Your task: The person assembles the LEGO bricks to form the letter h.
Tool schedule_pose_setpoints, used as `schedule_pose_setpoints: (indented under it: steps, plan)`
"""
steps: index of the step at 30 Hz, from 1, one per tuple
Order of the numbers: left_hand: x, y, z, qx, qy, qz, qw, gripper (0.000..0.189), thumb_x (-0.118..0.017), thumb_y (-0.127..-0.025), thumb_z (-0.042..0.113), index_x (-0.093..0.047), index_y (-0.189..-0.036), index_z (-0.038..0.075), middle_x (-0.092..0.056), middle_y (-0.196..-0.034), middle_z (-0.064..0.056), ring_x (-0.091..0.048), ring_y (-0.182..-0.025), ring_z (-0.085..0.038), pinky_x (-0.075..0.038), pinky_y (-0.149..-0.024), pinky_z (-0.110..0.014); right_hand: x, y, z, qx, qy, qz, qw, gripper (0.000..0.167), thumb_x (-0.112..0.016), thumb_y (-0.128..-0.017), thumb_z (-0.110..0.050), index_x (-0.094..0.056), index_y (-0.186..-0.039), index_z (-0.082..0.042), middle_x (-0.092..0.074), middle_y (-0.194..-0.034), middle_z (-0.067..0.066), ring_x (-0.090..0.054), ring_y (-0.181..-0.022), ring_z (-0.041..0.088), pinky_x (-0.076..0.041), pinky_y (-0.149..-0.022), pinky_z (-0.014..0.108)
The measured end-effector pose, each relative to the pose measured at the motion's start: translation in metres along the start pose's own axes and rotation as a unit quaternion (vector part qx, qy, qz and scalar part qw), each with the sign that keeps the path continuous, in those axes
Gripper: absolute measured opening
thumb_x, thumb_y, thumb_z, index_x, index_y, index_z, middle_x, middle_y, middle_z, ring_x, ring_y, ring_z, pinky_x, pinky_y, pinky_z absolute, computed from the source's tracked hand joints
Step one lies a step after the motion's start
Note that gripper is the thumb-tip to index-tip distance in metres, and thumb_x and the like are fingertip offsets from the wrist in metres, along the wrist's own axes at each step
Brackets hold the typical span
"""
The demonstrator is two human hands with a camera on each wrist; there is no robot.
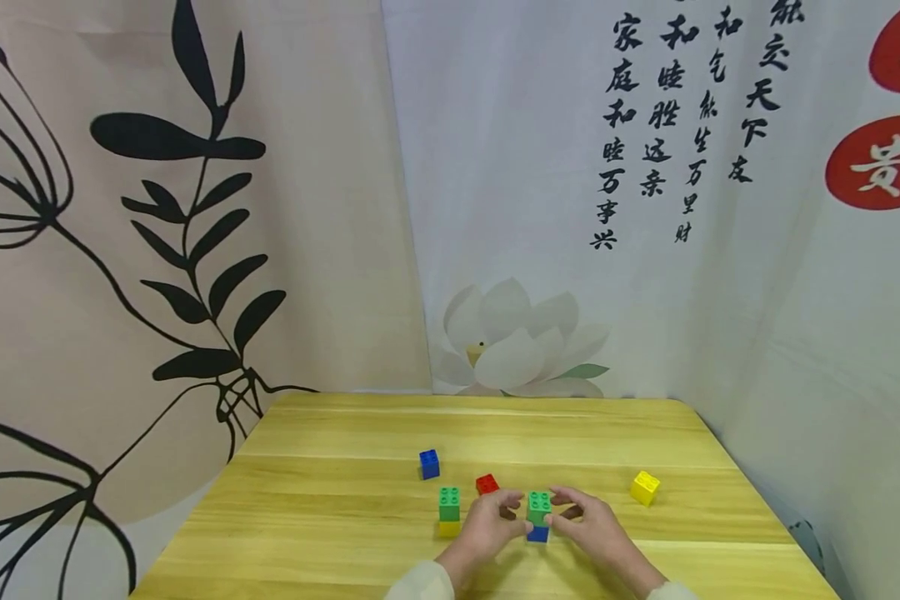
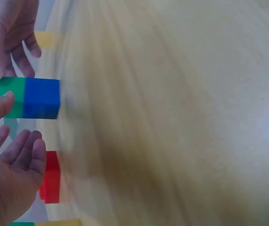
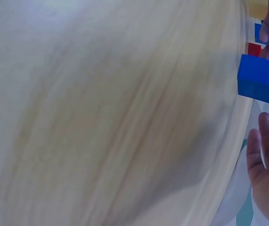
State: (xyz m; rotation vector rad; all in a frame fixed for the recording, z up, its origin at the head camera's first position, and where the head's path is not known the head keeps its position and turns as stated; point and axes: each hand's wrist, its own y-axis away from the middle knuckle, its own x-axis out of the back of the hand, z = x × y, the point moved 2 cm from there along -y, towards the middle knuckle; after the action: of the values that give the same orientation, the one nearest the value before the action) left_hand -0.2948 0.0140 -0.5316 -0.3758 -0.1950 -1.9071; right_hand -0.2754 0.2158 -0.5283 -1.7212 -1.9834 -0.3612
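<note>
A green toy building block (image 1: 539, 505) sits on a blue block (image 1: 537, 534), making a two-block stack between my hands. On its left side is my left hand (image 1: 487, 525), thumb tip at the green block and the other fingers spread loosely. From the right comes my right hand (image 1: 594, 527), its thumb tip at the green block's edge. In the right wrist view, the fingers of the right hand (image 3: 268, 160) lie apart from the stack. The left wrist view shows the green block (image 2: 14, 96) and blue block (image 2: 42, 99) joined flush.
A second stack, green (image 1: 449, 503) over yellow (image 1: 449, 529), stands left of my left hand. Behind that hand lies a red block (image 1: 487, 484). A blue block (image 1: 430, 464) is farther back, and a yellow block (image 1: 645, 488) is at right on the wooden table (image 1: 330, 467).
</note>
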Motion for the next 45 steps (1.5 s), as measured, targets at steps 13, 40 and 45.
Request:
schedule_pose_setpoints:
  steps: [13, 40, 45]
  plan:
    - [0.024, -0.007, 0.033, -0.034, -0.004, 0.018, 0.9992, 0.046, -0.078, -0.087, 0.015, -0.063, -0.129, 0.008, -0.064, -0.118, -0.006, -0.061, -0.109, -0.032, -0.055, -0.081, -0.040, 0.011, -0.005, -0.011, -0.045, -0.001, 0.094, 0.9946, 0.049, -0.072, -0.092, -0.033, -0.062, -0.132, -0.008, -0.065, -0.125, 0.010, -0.061, -0.106, 0.023, -0.056, -0.078, 0.037]
    - [0.114, -0.012, 0.030, -0.044, -0.009, 0.114, 0.9925, 0.045, -0.071, -0.094, 0.022, -0.059, -0.134, 0.006, -0.061, -0.125, -0.012, -0.058, -0.111, -0.029, -0.053, -0.086, -0.041, -0.023, -0.024, -0.094, -0.012, -0.103, 0.186, 0.9771, 0.044, -0.070, -0.094, -0.028, -0.062, -0.132, -0.006, -0.063, -0.128, 0.008, -0.059, -0.113, 0.024, -0.054, -0.087, 0.034]
    - [0.123, -0.007, 0.022, -0.033, -0.006, 0.127, 0.9913, 0.045, -0.070, -0.095, 0.023, -0.059, -0.135, 0.006, -0.061, -0.125, -0.013, -0.058, -0.110, -0.028, -0.053, -0.086, -0.041, -0.047, -0.025, -0.103, -0.023, -0.116, 0.192, 0.9742, 0.042, -0.069, -0.095, -0.026, -0.062, -0.132, -0.005, -0.063, -0.127, 0.009, -0.059, -0.113, 0.026, -0.054, -0.087, 0.037]
